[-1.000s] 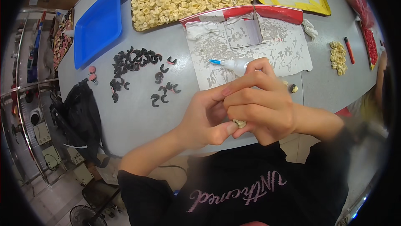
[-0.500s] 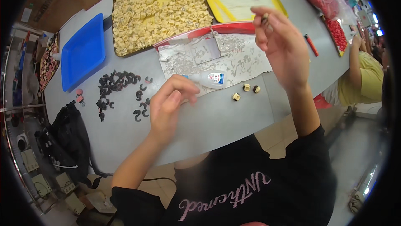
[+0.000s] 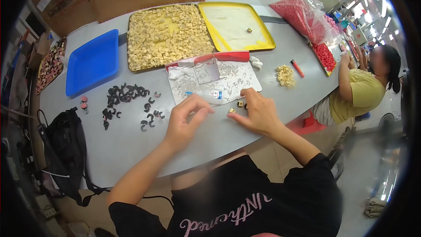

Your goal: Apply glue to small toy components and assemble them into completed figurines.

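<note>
My left hand [image 3: 187, 115] hovers over the grey table, fingers loosely curled and thumb slightly apart, with nothing visible in it. My right hand [image 3: 259, 113] is low over the table with thumb and index finger spread. Between them are small cream-and-dark cubes; one cube [image 3: 231, 111] lies by the thumb tip, another cube [image 3: 240, 104] just behind, and a third is partly hidden by the fingers. A clear glue bottle [image 3: 206, 95] with a blue tip lies on a stained white board [image 3: 177, 89] beyond my hands. Left of my left hand, black curved pieces [image 3: 127, 93] are scattered.
A tray [image 3: 129, 57] heaped with cream pieces and a yellow-rimmed tray [image 3: 232, 22] stand behind the board. A blue tray [image 3: 92, 64] is at left, a black bag [image 3: 66, 149] below it. A cream pile [image 3: 286, 76] and red marker [image 3: 297, 68] lie right, near a co-worker [image 3: 362, 86].
My right hand has come down from above the board to the cubes on the table, and its pinch on a small piece has opened. The view has shifted, showing more at the right.
</note>
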Available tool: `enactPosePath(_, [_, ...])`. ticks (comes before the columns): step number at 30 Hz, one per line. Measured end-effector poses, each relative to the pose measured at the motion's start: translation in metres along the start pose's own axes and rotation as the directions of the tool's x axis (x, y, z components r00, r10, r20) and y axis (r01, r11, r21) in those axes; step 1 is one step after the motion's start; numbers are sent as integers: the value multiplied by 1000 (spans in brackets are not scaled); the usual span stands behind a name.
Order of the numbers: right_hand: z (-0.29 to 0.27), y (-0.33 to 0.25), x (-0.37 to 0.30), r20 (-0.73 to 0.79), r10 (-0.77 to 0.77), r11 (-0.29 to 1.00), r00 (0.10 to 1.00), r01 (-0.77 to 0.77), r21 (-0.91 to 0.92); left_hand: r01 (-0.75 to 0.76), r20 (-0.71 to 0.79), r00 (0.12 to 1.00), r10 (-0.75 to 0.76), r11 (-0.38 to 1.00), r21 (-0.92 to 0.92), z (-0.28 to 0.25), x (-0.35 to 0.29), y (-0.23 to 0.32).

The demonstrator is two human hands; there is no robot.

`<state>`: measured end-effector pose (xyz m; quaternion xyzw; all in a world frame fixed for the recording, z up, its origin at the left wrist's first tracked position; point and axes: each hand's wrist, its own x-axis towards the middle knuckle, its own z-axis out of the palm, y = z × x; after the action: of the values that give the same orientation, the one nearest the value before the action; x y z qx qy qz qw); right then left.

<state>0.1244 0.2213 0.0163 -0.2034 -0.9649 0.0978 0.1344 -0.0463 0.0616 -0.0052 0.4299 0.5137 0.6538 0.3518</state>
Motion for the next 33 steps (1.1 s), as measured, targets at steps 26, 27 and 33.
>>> enactPosePath(26, [15, 11, 13, -12, -309, 947, 951, 309, 84, -103, -5, 994, 107, 969, 224, 0, 1, 6])
enactPosePath(27, [14, 12, 13, -10, -307, 946, 952, 307, 103, -110, -4, 993, 114, 967, 228, 0, 1, 5])
enactPosePath(33, [19, 35, 26, -89, -10, 872, 996, 52, 486, -211, -47, 973, 226, 954, 215, 0, 5, 4])
